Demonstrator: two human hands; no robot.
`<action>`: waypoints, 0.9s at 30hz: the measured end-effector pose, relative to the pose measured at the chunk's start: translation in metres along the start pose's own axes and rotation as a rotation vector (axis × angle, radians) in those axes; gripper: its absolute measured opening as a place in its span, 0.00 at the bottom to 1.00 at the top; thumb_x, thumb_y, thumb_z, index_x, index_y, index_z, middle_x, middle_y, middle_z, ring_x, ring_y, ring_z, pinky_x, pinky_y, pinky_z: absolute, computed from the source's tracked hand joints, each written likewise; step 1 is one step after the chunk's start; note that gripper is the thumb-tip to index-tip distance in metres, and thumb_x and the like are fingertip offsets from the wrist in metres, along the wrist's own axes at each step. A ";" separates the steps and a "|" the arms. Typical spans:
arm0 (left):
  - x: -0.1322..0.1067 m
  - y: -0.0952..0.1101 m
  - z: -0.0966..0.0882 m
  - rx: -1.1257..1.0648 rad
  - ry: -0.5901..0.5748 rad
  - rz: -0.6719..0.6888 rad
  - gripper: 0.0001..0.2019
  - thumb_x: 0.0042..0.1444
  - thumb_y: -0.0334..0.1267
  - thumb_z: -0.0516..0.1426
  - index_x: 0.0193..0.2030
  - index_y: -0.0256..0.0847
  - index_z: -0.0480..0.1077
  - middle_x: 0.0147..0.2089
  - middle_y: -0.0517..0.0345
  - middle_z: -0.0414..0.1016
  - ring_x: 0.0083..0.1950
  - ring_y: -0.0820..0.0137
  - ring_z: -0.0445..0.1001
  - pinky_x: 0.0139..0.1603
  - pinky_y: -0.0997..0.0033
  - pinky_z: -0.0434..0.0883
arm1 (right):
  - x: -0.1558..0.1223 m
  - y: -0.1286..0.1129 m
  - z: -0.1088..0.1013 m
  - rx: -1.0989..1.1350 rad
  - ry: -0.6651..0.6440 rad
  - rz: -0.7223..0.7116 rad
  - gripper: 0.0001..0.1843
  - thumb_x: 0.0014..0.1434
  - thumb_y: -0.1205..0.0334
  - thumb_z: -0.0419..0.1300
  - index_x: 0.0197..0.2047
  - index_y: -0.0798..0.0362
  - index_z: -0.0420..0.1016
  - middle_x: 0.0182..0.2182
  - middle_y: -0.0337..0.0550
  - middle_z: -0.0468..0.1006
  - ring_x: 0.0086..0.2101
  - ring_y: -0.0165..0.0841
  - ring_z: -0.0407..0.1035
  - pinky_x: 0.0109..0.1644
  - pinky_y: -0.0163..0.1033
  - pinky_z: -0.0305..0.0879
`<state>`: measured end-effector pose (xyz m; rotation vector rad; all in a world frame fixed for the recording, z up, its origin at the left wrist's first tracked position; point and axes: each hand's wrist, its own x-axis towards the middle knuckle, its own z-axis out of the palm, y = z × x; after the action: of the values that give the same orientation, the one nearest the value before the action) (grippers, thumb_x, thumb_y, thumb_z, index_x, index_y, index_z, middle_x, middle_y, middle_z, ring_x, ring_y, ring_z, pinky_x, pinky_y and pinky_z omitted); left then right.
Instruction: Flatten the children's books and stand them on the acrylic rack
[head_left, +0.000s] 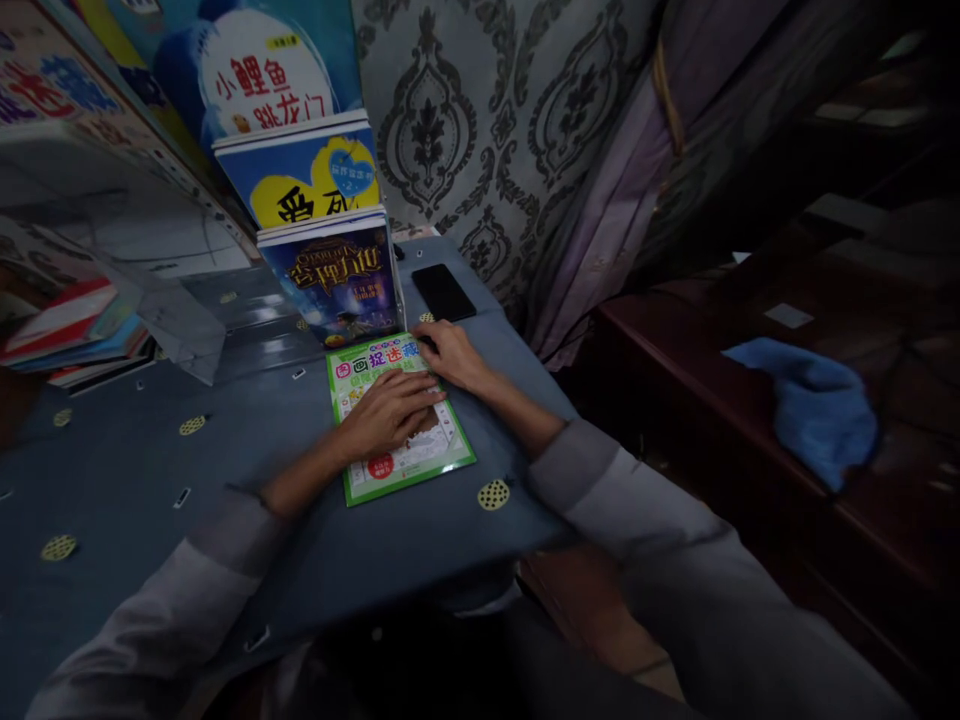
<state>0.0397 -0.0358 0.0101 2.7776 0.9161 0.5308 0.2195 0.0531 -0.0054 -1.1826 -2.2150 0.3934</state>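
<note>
A green-bordered children's book (431,457) lies flat on the blue-covered table (135,470). My left hand (386,412) rests palm down on its cover with fingers stretched toward the right. My right hand (452,355) lies at the book's top right corner, fingers curled on the edge, with something small and dark by its fingertips that I cannot make out. Both forearms come in from below in grey sleeves.
Several books (341,275) stand propped upright behind the green one. A black phone (442,292) lies at the table's far right. Stacked books (71,335) sit at the left. A dark wooden bench with a blue cloth (814,405) is on the right, by a curtain (600,200).
</note>
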 end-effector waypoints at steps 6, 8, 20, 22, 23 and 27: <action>-0.011 0.022 0.001 -0.046 -0.032 0.063 0.19 0.67 0.31 0.49 0.59 0.47 0.73 0.63 0.53 0.73 0.66 0.61 0.67 0.68 0.47 0.59 | 0.000 -0.001 -0.001 -0.005 -0.018 -0.019 0.18 0.62 0.69 0.56 0.54 0.58 0.77 0.48 0.51 0.81 0.47 0.42 0.72 0.55 0.44 0.66; -0.014 0.028 0.002 -0.048 -0.053 0.071 0.19 0.66 0.30 0.49 0.59 0.48 0.73 0.64 0.54 0.72 0.66 0.61 0.66 0.68 0.47 0.59 | 0.000 -0.001 -0.001 -0.010 -0.021 -0.015 0.18 0.62 0.68 0.56 0.53 0.58 0.77 0.47 0.51 0.81 0.47 0.42 0.72 0.55 0.44 0.66; -0.024 0.048 0.004 0.057 -0.101 0.115 0.26 0.59 0.24 0.53 0.62 0.51 0.70 0.65 0.53 0.70 0.67 0.58 0.64 0.66 0.47 0.62 | -0.001 -0.002 -0.001 -0.021 -0.024 -0.043 0.17 0.61 0.67 0.57 0.53 0.58 0.77 0.48 0.51 0.81 0.48 0.43 0.71 0.57 0.46 0.65; -0.027 0.051 0.003 0.092 -0.065 0.130 0.25 0.60 0.25 0.53 0.61 0.49 0.70 0.64 0.51 0.71 0.66 0.57 0.65 0.64 0.48 0.65 | -0.002 -0.004 -0.001 -0.028 -0.031 -0.049 0.17 0.61 0.67 0.58 0.52 0.61 0.77 0.47 0.54 0.81 0.48 0.44 0.71 0.56 0.46 0.64; -0.029 0.053 0.003 0.109 -0.048 0.138 0.24 0.61 0.25 0.53 0.61 0.47 0.70 0.63 0.51 0.72 0.66 0.57 0.65 0.63 0.48 0.65 | -0.002 -0.004 -0.001 -0.031 -0.033 -0.050 0.17 0.61 0.67 0.58 0.52 0.61 0.77 0.47 0.55 0.81 0.48 0.44 0.71 0.56 0.46 0.64; -0.045 0.062 -0.004 0.157 -0.053 0.127 0.22 0.63 0.26 0.51 0.61 0.44 0.69 0.60 0.49 0.74 0.64 0.58 0.67 0.63 0.50 0.67 | -0.003 -0.005 -0.001 -0.054 -0.039 -0.056 0.17 0.61 0.67 0.59 0.52 0.62 0.78 0.47 0.55 0.81 0.48 0.44 0.71 0.54 0.44 0.64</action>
<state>0.0380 -0.1120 0.0172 2.9913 0.8066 0.4170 0.2179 0.0481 -0.0033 -1.1468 -2.2997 0.3386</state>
